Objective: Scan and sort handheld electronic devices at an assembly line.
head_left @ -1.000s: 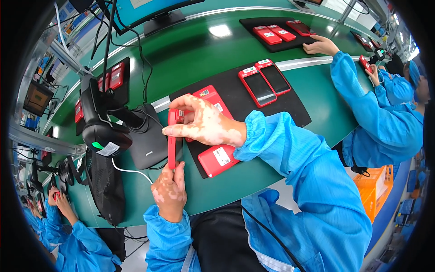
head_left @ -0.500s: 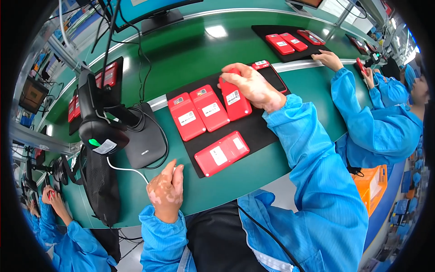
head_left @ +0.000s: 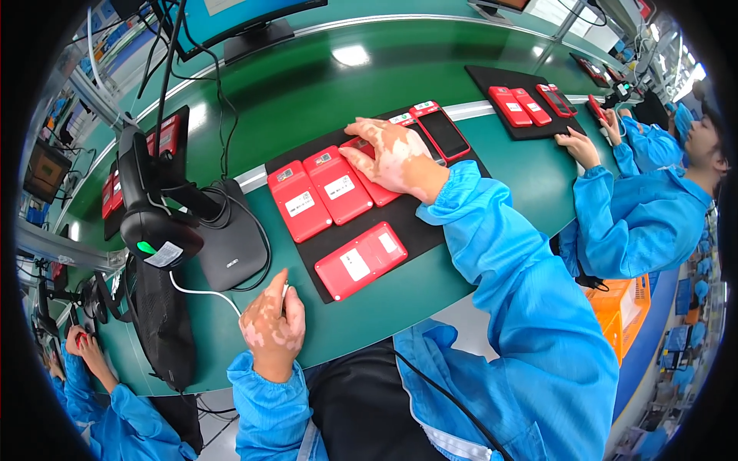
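Observation:
My right hand (head_left: 396, 157) lies over a red handheld device (head_left: 386, 195) on the black mat, thumb and fingers apart, covering most of it. To its left, two matching red devices (head_left: 298, 203) (head_left: 338, 187) lie back-up with white labels. Below them another red device (head_left: 360, 261) lies crosswise, also back-up. Right of my hand a red device (head_left: 442, 131) shows its dark screen, and a second screen-up one (head_left: 433, 148) is partly hidden. Near the table's front edge, my left hand (head_left: 273, 326) is closed around the end of a white cable (head_left: 206, 291); a small bright tip shows between thumb and finger.
A black barcode scanner (head_left: 157, 219) stands on its dark base (head_left: 234, 253) at left, beside a black mesh bag (head_left: 165, 323). A monitor (head_left: 254, 23) is at the back. A co-worker (head_left: 638, 207) sits at right near another mat (head_left: 492, 77) of devices. An orange crate (head_left: 626, 311) is below.
The view has shifted slightly. My right hand has slid left across the device it gripped, its fingers loosening; that device now lies beside the other two. My left hand stays near the table edge.

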A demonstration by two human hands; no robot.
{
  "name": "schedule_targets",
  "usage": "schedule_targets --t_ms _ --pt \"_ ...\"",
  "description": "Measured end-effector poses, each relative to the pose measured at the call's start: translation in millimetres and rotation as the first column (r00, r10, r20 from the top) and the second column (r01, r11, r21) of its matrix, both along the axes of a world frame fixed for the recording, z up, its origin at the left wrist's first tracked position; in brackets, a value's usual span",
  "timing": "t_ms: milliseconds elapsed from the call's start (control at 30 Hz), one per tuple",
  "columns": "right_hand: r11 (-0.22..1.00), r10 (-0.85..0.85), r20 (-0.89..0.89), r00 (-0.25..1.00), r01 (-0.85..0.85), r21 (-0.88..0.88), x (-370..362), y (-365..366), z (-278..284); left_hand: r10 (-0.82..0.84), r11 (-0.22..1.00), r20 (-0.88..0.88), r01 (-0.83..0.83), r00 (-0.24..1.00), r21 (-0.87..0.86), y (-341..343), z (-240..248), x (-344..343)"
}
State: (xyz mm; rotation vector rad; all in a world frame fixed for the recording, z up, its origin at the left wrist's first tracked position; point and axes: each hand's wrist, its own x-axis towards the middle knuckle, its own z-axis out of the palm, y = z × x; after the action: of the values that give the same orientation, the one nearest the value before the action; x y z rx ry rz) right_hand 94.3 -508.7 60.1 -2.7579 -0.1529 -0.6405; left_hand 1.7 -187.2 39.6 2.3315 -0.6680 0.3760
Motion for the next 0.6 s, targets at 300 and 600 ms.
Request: schedule_targets --t_ms 300,600 --pt "0.897 -0.397 -0.276 0.875 0.306 -0.319 -5 -45 24 -0.031 0.999 0.116 0.034 0.993 -0.022 -2 -5 4" --pt "0.953 -0.282 -0.314 0.907 0.226 -0.201 -8 -44 27 0.012 1.000 0.069 -0.011 0.998 -0.016 1 -6 3"
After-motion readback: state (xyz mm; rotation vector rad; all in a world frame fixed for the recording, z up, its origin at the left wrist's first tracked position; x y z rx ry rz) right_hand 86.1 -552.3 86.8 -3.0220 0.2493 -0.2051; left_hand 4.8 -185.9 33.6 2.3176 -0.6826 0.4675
